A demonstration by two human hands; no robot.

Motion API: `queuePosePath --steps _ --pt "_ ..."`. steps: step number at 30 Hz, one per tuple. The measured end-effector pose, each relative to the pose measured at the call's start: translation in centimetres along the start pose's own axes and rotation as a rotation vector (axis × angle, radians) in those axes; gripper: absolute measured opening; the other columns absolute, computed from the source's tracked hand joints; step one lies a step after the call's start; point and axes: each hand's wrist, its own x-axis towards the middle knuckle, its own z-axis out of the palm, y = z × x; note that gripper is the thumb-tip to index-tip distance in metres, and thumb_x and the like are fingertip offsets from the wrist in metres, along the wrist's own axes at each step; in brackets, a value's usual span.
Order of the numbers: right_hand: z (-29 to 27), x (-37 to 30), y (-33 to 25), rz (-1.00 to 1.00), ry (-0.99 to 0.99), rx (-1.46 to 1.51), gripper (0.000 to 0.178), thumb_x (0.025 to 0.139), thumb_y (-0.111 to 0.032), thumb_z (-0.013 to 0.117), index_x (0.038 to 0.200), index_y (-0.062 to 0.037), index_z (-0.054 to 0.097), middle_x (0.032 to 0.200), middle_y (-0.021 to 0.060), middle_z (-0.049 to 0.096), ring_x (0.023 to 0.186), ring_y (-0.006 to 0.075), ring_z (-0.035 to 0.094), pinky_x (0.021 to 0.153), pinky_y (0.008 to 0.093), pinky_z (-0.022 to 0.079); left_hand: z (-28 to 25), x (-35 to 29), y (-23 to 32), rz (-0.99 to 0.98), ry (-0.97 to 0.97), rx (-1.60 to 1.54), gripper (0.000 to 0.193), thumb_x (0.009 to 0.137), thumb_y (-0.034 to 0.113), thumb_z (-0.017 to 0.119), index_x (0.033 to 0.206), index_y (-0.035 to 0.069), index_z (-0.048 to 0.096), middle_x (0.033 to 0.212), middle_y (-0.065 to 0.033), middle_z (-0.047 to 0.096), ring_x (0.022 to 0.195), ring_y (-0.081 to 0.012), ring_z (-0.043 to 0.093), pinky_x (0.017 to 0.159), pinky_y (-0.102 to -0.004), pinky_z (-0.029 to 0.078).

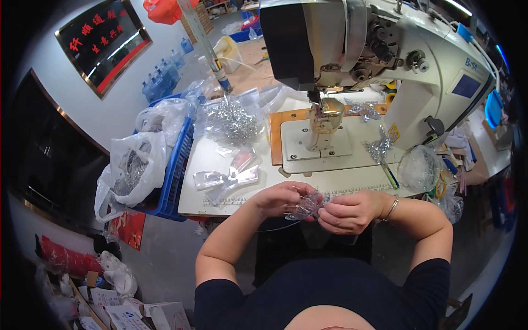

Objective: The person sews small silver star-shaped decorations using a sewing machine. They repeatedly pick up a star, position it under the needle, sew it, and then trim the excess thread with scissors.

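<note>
At the front edge of the sewing table, my left hand [279,199] and my right hand [351,212] meet around a silvery see-through piece [304,207]. Both hands are closed on it, the fingers of each pinching one side. Part of the piece is hidden by the fingers, so its full shape cannot be made out. A thin curved strand shows below my left hand. To the left on the table lies a clear plastic bow [228,177]. Beyond my hands stands the white post-bed sewing machine [440,71], its needle over the metal post [325,124].
Behind the bow sits a clear bag of silvery pieces [234,118]. A blue crate [177,170] with white plastic bags stands at the table's left. Silvery clusters [379,146], a thin pen-like tool [391,176] and a clear bundle [419,168] lie to the right.
</note>
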Motion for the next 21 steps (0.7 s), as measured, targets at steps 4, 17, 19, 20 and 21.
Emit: queuePosePath --steps 4,17,19,20,21 --pt "-0.2 -1.0 -0.2 0.013 -0.030 0.010 0.017 0.078 -0.015 0.056 0.087 -0.0025 0.063 0.094 0.0070 0.060 0.086 0.0178 0.057 0.077 0.0282 0.049 2.9 -0.9 1.9 0.023 -0.002 0.174 0.080 0.067 0.019 0.073 0.133 -0.007 0.035 0.134 -0.0185 0.041 0.122 -0.0276 0.044 0.101 -0.0429 0.036" --pt "1.3 -0.9 -0.1 -0.005 0.024 0.023 0.016 0.077 -0.014 0.056 0.087 -0.0028 0.063 0.091 0.0069 0.061 0.082 0.0175 0.058 0.078 0.0286 0.049 4.4 0.1 -1.4 0.179 0.540 0.348 0.028 0.078 -0.001 0.066 0.103 -0.001 0.052 0.092 -0.0071 0.060 0.085 -0.0111 0.058 0.076 -0.0245 0.049" --pt "1.7 -1.1 -0.2 0.008 -0.013 0.025 0.018 0.078 -0.015 0.057 0.090 -0.0037 0.063 0.096 0.0074 0.060 0.086 0.0178 0.057 0.080 0.0295 0.049 4.2 0.1 -2.3 0.236 0.613 0.398 0.028 0.077 -0.002 0.067 0.101 -0.001 0.053 0.090 -0.0071 0.061 0.083 -0.0116 0.059 0.077 -0.0252 0.050" --pt "1.8 -1.1 -0.1 0.012 -0.030 0.026 0.019 0.078 -0.015 0.058 0.092 -0.0042 0.062 0.099 0.0076 0.060 0.088 0.0179 0.057 0.080 0.0300 0.049 4.0 0.2 -2.7 0.268 0.652 0.425 0.027 0.077 -0.002 0.067 0.100 -0.001 0.053 0.090 -0.0072 0.061 0.082 -0.0119 0.060 0.078 -0.0255 0.050" --pt "1.8 -1.2 0.0 0.123 -0.019 0.037 0.021 0.077 -0.016 0.058 0.095 -0.0048 0.062 0.102 0.0076 0.059 0.091 0.0187 0.056 0.082 0.0308 0.048 3.7 0.2 -3.2 0.332 0.694 0.391 0.027 0.076 -0.003 0.067 0.100 -0.001 0.053 0.089 -0.0073 0.061 0.081 -0.0123 0.060 0.077 -0.0258 0.051"
